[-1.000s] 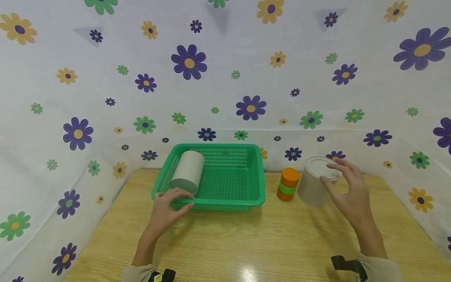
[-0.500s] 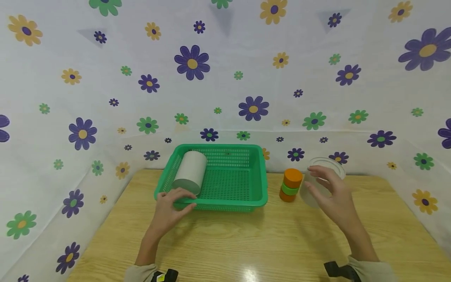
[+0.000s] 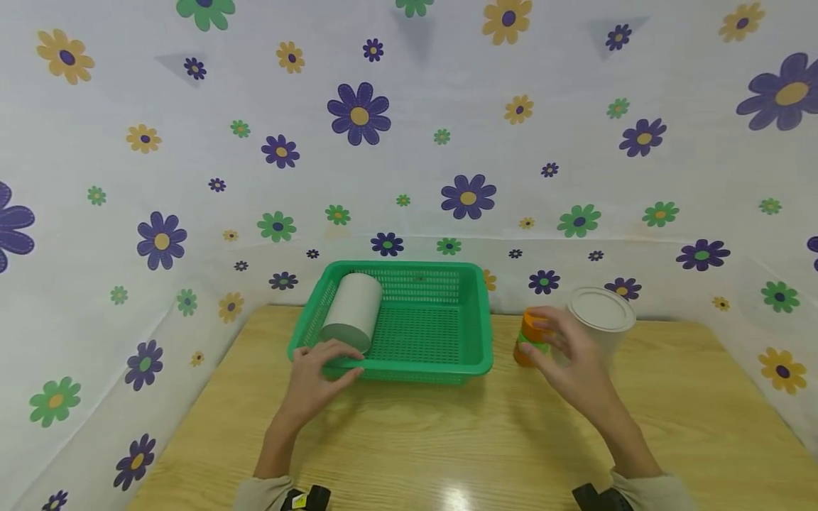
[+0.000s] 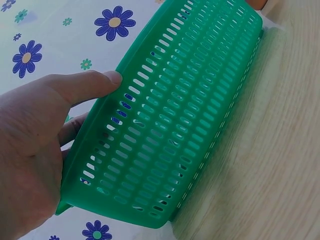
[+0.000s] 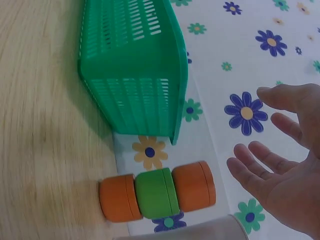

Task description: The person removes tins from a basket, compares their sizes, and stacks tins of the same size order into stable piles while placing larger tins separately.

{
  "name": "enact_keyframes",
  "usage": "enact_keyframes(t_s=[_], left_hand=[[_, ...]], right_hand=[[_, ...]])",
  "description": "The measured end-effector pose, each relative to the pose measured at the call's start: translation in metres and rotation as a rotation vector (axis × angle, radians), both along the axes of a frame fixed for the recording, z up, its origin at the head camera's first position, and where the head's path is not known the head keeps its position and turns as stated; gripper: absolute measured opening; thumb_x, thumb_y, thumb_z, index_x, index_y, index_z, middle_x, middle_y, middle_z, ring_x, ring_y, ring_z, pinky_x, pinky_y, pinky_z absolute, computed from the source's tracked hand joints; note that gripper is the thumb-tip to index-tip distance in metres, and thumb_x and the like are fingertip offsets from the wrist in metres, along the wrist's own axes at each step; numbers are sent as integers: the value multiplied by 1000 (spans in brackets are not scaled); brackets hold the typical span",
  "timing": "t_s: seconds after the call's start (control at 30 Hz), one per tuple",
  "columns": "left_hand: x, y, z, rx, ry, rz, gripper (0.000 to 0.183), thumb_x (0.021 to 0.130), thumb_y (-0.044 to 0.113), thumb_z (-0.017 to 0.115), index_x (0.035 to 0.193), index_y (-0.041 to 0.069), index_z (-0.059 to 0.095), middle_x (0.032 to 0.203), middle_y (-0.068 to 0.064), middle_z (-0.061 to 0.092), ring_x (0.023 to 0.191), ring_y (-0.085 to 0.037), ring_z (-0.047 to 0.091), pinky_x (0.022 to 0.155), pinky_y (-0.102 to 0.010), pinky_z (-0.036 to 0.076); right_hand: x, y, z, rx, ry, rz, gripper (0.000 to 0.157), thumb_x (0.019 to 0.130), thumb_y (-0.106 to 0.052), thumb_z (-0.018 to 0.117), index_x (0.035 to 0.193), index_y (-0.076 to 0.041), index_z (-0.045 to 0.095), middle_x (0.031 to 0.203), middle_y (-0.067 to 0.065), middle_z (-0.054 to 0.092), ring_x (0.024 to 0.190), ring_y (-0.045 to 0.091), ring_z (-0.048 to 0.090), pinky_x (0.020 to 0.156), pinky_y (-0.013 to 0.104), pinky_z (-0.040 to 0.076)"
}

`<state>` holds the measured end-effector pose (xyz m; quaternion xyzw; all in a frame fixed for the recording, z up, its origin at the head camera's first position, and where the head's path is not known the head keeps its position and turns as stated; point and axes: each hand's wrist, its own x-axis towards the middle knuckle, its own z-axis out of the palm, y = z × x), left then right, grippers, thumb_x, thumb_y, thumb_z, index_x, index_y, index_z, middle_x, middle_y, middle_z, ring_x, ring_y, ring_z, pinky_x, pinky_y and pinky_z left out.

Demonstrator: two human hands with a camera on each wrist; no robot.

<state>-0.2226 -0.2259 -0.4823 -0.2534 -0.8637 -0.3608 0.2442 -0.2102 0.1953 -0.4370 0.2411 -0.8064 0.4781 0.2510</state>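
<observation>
My left hand (image 3: 319, 383) grips the front left rim of a green plastic basket (image 4: 200, 95), thumb on the outer wall and fingers over the edge. A smooth white cylinder (image 3: 353, 306) lies on its side in the basket's left part. My right hand (image 3: 584, 365) hangs open, fingers spread and slightly bent, and overlaps a stack of small round pots in the head view. In the right wrist view the hand is apart from that stack: an orange pot (image 5: 194, 186), a green pot (image 5: 154, 192) and another orange pot (image 5: 119, 198), one on another.
A white lidded can (image 3: 602, 309) stands right of the stack, partly behind my right hand. All stand on a light wooden table (image 3: 434, 440). A white cloth (image 3: 409, 163) with printed flowers hangs behind the table and along its sides.
My right hand has moved left, from the white lidded can to the stacked pots. My left hand keeps its grip on the basket. The head view has shifted slightly.
</observation>
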Motion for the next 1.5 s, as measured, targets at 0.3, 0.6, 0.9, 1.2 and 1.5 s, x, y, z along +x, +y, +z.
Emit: enact_keyframes(t_s=[0.3,0.6,0.9,1.2,1.5], left_hand=[[0,3,2,1,-6,2,19,84,17,86,100,21,77,101,12,72,98,-18,64,84,-48,21],[1,3,-3,11,-12,2,20,84,18,85,101,23,76,102,12,71,99,-18,64,85,-48,20],[2,1,-2,11,-7,2,20,84,18,86,101,21,76,103,12,71,99,-18,64,84,-47,20],[2,0,-3,16,-13,7,20,83,17,86,100,22,76,103,13,71,99,-17,64,83,-46,19],[1,3,1,4,-2,-1,20,83,17,86,100,20,76,102,12,71,99,-17,64,83,-46,21]], right_hand=[[-4,-30,2,16,-91,40,52,92,-3,76,140,-9,56,138,9,57,121,36,61,97,47,52],[-21,-69,12,-60,-273,182,54,99,-19,71,148,-15,48,153,10,45,132,41,53,104,57,45],[-45,-105,21,-122,-362,265,66,95,-19,76,152,-16,42,154,14,43,131,42,53,102,59,46],[-61,-142,27,-87,-456,250,68,96,-24,74,154,-17,41,156,19,40,132,46,51,98,56,49],[-78,-176,18,-86,-521,216,65,96,-26,74,153,-20,44,156,21,40,130,48,52,97,58,49]])
